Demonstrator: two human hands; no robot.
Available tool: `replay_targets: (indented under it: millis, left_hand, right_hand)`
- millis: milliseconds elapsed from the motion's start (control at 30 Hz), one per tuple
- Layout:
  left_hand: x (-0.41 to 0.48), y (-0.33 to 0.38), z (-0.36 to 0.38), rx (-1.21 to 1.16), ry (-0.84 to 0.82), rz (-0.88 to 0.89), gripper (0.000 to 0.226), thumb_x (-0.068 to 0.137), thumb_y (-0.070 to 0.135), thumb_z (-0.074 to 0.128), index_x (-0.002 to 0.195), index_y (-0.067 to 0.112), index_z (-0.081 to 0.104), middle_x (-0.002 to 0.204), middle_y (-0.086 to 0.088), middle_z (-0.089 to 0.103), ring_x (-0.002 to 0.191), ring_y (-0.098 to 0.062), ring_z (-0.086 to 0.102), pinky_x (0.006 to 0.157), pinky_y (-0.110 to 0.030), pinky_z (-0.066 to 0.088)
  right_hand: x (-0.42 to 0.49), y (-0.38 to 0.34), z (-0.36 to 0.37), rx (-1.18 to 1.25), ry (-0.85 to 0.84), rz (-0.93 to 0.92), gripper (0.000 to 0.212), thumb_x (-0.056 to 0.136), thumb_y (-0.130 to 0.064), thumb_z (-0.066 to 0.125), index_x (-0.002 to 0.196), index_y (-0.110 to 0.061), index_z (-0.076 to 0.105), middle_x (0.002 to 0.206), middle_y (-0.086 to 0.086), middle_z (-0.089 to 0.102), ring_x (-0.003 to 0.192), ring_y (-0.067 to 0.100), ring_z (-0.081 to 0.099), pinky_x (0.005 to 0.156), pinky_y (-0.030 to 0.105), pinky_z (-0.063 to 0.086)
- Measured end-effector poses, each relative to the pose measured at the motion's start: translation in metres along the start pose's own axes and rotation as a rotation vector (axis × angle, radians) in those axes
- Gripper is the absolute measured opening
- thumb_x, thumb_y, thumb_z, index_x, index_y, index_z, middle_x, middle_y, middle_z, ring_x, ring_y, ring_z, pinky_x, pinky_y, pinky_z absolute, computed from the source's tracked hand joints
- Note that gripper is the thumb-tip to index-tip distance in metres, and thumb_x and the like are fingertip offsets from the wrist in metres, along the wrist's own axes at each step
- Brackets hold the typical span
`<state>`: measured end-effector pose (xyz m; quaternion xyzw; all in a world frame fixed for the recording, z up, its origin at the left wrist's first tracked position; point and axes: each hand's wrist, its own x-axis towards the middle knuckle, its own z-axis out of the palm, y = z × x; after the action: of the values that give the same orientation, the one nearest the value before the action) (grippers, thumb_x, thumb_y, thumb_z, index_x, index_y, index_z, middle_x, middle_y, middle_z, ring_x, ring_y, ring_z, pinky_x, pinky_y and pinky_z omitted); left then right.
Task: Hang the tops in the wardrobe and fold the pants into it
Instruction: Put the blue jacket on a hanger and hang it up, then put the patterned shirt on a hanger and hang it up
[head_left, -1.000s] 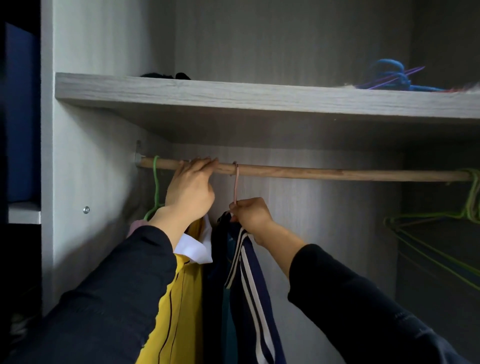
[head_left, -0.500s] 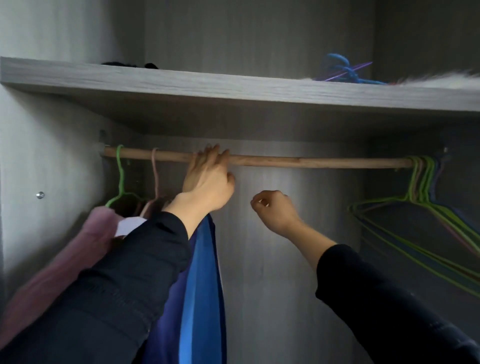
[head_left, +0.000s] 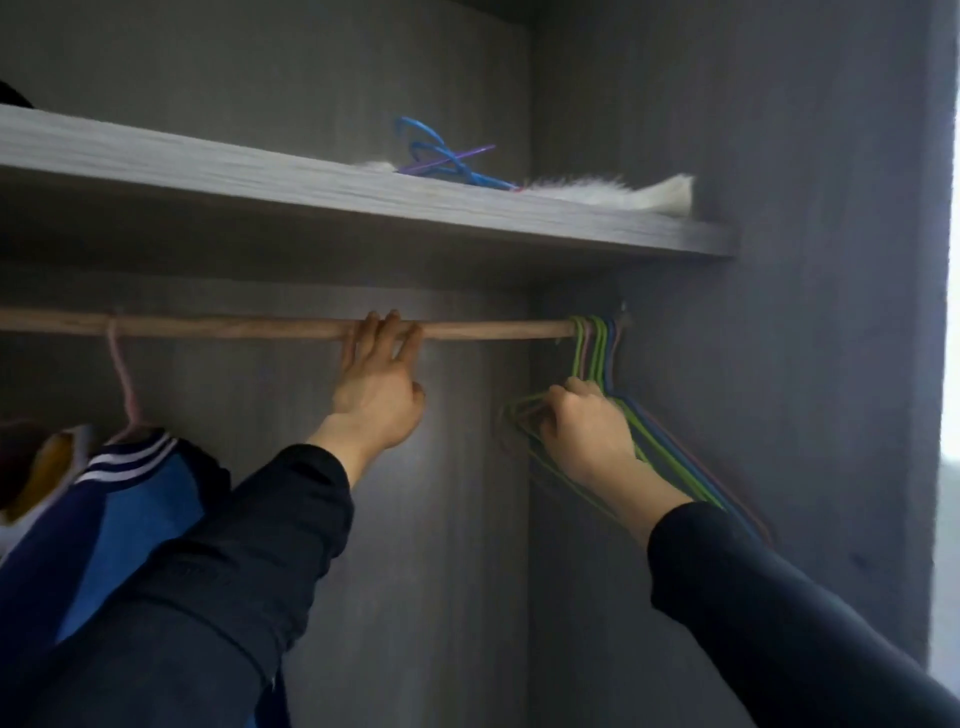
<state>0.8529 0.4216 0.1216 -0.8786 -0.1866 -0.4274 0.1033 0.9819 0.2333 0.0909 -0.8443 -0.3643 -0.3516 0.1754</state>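
Tops, hung: we list one navy-and-blue striped jacket on a pink wire hanger, at the left of the wooden rail. A yellow-and-white garment hangs just beside it at the left edge, its hanger out of view. Pants: none in view.

Empty wire hangers: a bunch in green, blue and pink, hooked at the right end of the rail, close to the wardrobe wall.

Right hand: grip closed round the shoulders of the bunch, below the hooks. We cannot tell how many it holds.

Left hand: fingers curled over the rail mid-span, well apart from the garments.

Handling, in our judgement: hangers are light, springy and apt to tangle, so take one by the neck under its hook. The jacket looks soft and smooth and may slide on thin wire, so hold it at the collar or shoulders.

Shelf: loose blue and purple hangers beside a white furry item.
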Motion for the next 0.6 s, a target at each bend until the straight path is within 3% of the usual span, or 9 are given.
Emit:
replay_targets:
  millis: [100, 167, 400, 600]
  left_hand:
    - [0.005, 0.001, 0.013, -0.011, 0.134, 0.03, 0.063, 0.08, 0.012, 0.047, 0.143, 0.007, 0.042, 0.146, -0.023, 0.037, 0.137, -0.045, 0.027, 0.114, -0.057, 0.019]
    - [0.006, 0.001, 0.019, -0.003, 0.159, 0.052, 0.065, 0.072, 0.011, 0.046, 0.136, 0.002, 0.049, 0.137, -0.027, 0.046, 0.128, -0.05, 0.037, 0.107, -0.062, 0.029]
    - [0.007, 0.0, 0.017, 0.043, 0.178, 0.061, 0.063, 0.072, 0.012, 0.047, 0.134, 0.002, 0.051, 0.131, -0.028, 0.05, 0.123, -0.05, 0.041, 0.103, -0.06, 0.036]
    - [0.006, 0.003, 0.017, 0.038, 0.211, 0.055, 0.067, 0.07, 0.001, 0.068, 0.135, 0.003, 0.051, 0.132, -0.026, 0.05, 0.125, -0.047, 0.04, 0.102, -0.056, 0.038]
  right_hand:
    - [0.003, 0.026, -0.005, -0.112, 0.033, 0.064, 0.035, 0.091, -0.021, 0.053, 0.124, -0.011, 0.052, 0.128, 0.01, 0.049, 0.124, 0.03, 0.04, 0.095, 0.042, 0.039]
    - [0.005, 0.038, -0.003, -0.135, 0.022, 0.119, 0.039, 0.09, -0.02, 0.054, 0.127, -0.009, 0.05, 0.131, 0.012, 0.047, 0.124, 0.031, 0.04, 0.095, 0.042, 0.04]
    - [0.006, 0.05, 0.007, -0.149, -0.048, 0.164, 0.035, 0.088, -0.008, 0.057, 0.123, -0.005, 0.056, 0.127, 0.014, 0.051, 0.121, 0.031, 0.044, 0.094, 0.041, 0.043]
    - [0.011, 0.048, -0.004, 0.086, -0.069, 0.228, 0.017, 0.092, -0.014, 0.052, 0.106, -0.006, 0.055, 0.107, 0.016, 0.063, 0.096, 0.035, 0.06, 0.068, 0.034, 0.043]
